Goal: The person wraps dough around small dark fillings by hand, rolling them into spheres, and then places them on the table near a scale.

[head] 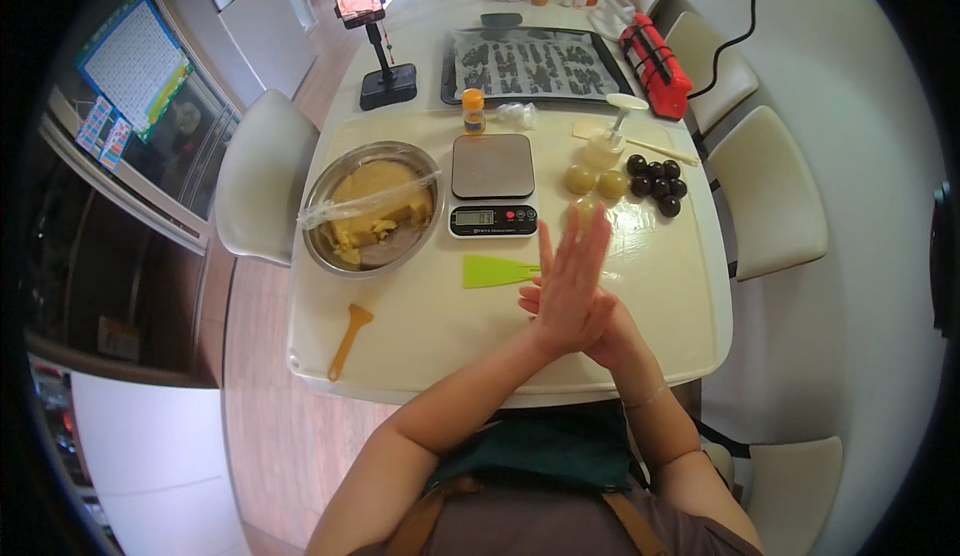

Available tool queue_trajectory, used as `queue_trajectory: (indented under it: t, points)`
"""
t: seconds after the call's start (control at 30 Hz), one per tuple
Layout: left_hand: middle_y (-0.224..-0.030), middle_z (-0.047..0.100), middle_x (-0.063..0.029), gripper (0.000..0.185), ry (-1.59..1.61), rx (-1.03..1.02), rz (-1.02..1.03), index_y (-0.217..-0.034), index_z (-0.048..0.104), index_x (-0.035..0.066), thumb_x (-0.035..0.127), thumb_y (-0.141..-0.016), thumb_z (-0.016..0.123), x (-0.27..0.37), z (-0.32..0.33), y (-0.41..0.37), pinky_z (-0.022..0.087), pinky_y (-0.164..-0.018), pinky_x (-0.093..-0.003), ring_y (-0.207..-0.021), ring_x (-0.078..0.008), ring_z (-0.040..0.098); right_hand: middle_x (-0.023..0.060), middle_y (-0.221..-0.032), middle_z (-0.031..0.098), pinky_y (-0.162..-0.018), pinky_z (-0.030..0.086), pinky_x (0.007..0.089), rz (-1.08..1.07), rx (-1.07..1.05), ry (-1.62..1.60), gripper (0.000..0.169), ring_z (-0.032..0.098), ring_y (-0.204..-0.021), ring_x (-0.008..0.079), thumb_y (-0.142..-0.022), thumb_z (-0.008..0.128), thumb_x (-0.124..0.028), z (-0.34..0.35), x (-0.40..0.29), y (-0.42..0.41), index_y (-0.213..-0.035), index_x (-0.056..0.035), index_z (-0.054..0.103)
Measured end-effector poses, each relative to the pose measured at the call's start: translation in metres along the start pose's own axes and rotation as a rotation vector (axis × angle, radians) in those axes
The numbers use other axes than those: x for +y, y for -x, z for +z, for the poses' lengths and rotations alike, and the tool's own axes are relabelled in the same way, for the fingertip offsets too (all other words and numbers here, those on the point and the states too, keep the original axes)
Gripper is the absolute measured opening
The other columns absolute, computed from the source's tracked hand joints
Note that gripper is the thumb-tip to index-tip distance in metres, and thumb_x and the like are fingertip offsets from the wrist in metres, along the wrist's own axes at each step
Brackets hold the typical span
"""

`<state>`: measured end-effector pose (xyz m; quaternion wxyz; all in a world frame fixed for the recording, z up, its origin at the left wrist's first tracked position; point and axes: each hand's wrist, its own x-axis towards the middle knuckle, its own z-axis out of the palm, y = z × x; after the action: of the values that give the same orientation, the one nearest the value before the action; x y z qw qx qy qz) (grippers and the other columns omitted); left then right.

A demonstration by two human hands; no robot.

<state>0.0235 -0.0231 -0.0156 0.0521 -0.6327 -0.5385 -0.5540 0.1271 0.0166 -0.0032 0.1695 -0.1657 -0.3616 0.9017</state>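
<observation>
My left hand lies flat over my right hand, palm against palm, its fingers stretched away from me. Whatever may be between the palms is hidden. Just beyond the left fingertips are pale yellow dough balls, one partly covered by the hand. A lime-green plastic scraper lies to the left, its handle end running behind my hands. A digital kitchen scale with a bare steel platform stands farther up. To its left, a steel bowl contains yellow dough, with plastic wrap across it.
Several dark round balls cluster at right, near a plunger-type pastry mold. An orange spatula lies front left. Farther back are an orange-capped jar, a paper-lined baking tray, a phone stand and a red box.
</observation>
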Motion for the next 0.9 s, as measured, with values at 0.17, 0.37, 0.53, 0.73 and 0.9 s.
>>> queue_trajectory:
  t: [0.17, 0.37, 0.53, 0.73, 0.9]
  points:
    - [-0.157, 0.021, -0.0207, 0.069, -0.114, 0.07, -0.044, -0.148, 0.025, -0.004, 0.043, -0.099, 0.033, -0.004, -0.008, -0.007, -0.001, -0.113, -0.0616, -0.147, -0.04, 0.014, 0.0135, -0.124, 0.059, -0.096, 0.045, 0.0353, -0.026, -0.018, -0.015, 0.044, 0.058, -0.109, 0.0204, -0.101, 0.04, -0.025, -0.024, -0.01, 0.01, -0.129, 0.0057, 0.051]
    - [-0.154, 0.022, -0.027, 0.074, 0.206, -0.022, 0.074, -0.148, 0.022, -0.006, 0.048, -0.099, 0.034, 0.01, 0.021, 0.014, 0.003, -0.115, -0.0566, -0.146, -0.0409, 0.014, 0.0173, -0.14, 0.049, -0.105, 0.039, 0.0404, -0.894, 0.03, 0.064, 0.054, 0.048, -0.129, 0.0308, -0.102, 0.031, -0.038, 0.029, 0.038, -0.038, -0.14, -0.0013, 0.042]
    - [-0.156, 0.017, -0.027, 0.073, 0.026, 0.1, 0.031, -0.15, 0.014, -0.005, 0.042, -0.099, 0.035, -0.012, 0.002, -0.004, -0.002, -0.113, -0.061, -0.147, -0.0422, 0.009, 0.0159, -0.133, 0.054, -0.103, 0.042, 0.0387, -0.023, 0.06, -0.005, 0.044, 0.053, -0.122, 0.0246, -0.102, 0.037, -0.027, -0.026, 0.015, 0.003, -0.132, 0.003, 0.05]
    - [-0.156, 0.019, -0.0252, 0.073, 0.032, 0.027, -0.009, -0.149, 0.018, -0.006, 0.045, -0.099, 0.034, -0.005, 0.006, -0.002, -0.002, -0.114, -0.0588, -0.146, -0.0428, 0.011, 0.0166, -0.132, 0.056, -0.1, 0.043, 0.0374, -0.118, -0.144, -0.244, 0.044, 0.056, -0.117, 0.0267, -0.101, 0.037, -0.026, -0.025, -0.019, 0.0, -0.131, 0.0035, 0.052]
    - [-0.155, 0.024, -0.0242, 0.071, 0.09, -0.028, 0.127, -0.148, 0.025, -0.003, 0.048, -0.099, 0.031, 0.011, 0.019, 0.01, 0.0, -0.114, -0.0613, -0.145, -0.0444, 0.017, 0.0185, -0.133, 0.055, -0.1, 0.044, 0.0373, -0.207, -0.034, -0.133, 0.048, 0.055, -0.121, 0.0303, -0.102, 0.035, -0.029, 0.004, -0.005, -0.013, -0.136, 0.0035, 0.046]
